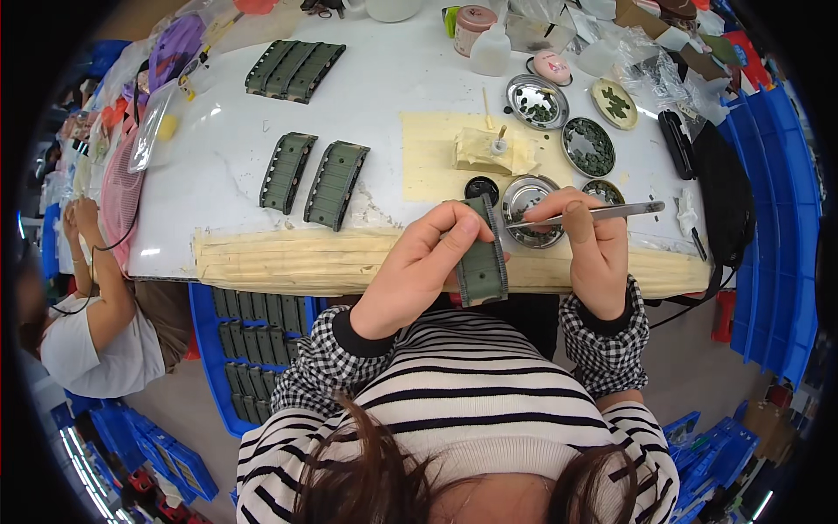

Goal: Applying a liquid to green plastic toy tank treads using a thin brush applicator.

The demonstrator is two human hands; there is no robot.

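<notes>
I see a person's left hand [419, 262] pinching a curved panel [483, 271] thumb-to-fingers, the right hand [595, 249] closed around metal tweezers [615, 211]. The panel extends past the left thumb, over the desk's [375, 113] near edge: green, dark ridged sides.

Bright light, small glare on white tabletop [375, 105], strongly bent edges

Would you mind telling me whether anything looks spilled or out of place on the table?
Only slightly: a couple of small dark bits lie loose on the white tabletop, just outside the upper metal dish, while similar-looking pieces sit inside it.
</notes>
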